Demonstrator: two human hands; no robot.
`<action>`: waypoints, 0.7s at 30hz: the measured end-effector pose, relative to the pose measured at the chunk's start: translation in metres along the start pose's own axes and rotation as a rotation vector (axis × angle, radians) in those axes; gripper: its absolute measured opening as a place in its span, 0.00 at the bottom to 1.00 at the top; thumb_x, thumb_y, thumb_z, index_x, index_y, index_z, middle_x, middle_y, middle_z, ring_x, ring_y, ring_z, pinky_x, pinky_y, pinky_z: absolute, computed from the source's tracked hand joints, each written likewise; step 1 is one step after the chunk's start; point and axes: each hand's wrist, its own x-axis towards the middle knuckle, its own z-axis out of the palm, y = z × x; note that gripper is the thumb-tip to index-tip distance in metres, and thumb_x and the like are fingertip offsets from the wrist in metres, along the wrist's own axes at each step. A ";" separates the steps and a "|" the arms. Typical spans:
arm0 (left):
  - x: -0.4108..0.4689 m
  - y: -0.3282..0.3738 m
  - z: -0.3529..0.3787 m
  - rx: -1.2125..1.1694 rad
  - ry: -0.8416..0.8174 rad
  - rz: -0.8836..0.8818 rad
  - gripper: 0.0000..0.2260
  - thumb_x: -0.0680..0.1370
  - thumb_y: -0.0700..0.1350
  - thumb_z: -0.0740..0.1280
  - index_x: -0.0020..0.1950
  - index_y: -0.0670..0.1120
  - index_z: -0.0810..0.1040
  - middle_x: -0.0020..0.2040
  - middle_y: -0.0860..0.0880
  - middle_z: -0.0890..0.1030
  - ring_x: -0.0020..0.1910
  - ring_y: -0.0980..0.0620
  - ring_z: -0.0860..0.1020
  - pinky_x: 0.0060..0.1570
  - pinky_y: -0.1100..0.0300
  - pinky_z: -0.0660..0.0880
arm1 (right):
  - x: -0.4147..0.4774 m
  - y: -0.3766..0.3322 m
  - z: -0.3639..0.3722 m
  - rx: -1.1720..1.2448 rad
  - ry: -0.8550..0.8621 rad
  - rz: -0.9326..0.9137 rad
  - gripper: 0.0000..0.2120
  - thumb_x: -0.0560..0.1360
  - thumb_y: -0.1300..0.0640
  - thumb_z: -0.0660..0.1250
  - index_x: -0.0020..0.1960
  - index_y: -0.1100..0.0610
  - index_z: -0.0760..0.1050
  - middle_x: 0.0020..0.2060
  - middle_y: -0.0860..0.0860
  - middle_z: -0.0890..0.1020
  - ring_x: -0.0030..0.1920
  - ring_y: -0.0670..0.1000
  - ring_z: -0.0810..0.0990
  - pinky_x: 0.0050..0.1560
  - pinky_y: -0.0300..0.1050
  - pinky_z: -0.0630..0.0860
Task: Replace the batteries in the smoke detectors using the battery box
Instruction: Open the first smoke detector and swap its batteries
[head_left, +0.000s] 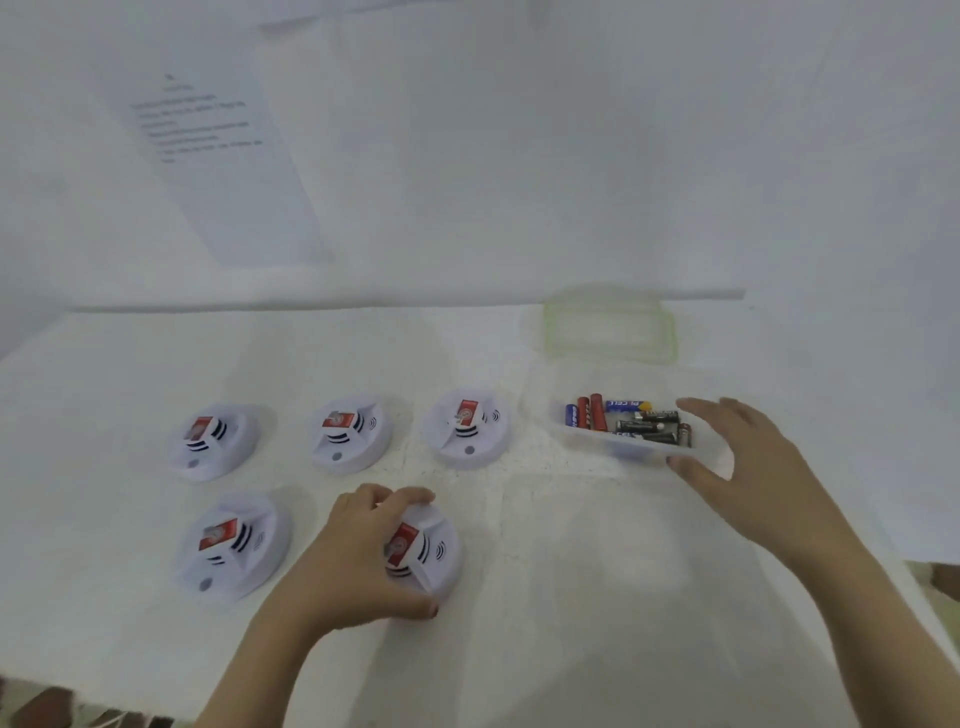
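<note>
Gripping the near smoke detector (441, 545), left hand (353, 561) curls its fingers over the housing. Right hand (753, 457) is spread open, straddling the battery box (613, 451) at right. Risk: the light box may skid or tip and spill the batteries (639, 423).

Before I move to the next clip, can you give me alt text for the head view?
A person's left hand grips the nearest smoke detector of five on a white table. The right hand, fingers spread, reaches the end of an open clear box of batteries; its green-edged lid lies behind.
</note>
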 end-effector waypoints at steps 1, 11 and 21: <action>0.002 -0.001 0.000 -0.017 0.001 0.018 0.40 0.58 0.59 0.75 0.67 0.66 0.61 0.56 0.64 0.63 0.58 0.59 0.64 0.46 0.72 0.66 | 0.003 0.001 0.000 -0.001 0.002 0.003 0.18 0.74 0.55 0.68 0.63 0.48 0.74 0.72 0.54 0.64 0.72 0.51 0.62 0.66 0.44 0.60; 0.006 -0.018 -0.022 -0.534 0.044 0.256 0.37 0.55 0.55 0.78 0.61 0.60 0.67 0.56 0.60 0.75 0.55 0.67 0.75 0.47 0.73 0.74 | -0.002 -0.012 0.006 -0.053 0.113 0.057 0.12 0.73 0.59 0.70 0.56 0.48 0.80 0.71 0.59 0.67 0.73 0.55 0.62 0.70 0.49 0.58; 0.011 -0.002 -0.039 -0.809 0.059 0.537 0.40 0.62 0.46 0.76 0.71 0.65 0.64 0.66 0.51 0.74 0.62 0.51 0.77 0.57 0.50 0.78 | -0.051 -0.115 0.063 0.450 0.248 -0.112 0.10 0.78 0.55 0.64 0.56 0.43 0.77 0.57 0.46 0.79 0.59 0.44 0.76 0.59 0.36 0.71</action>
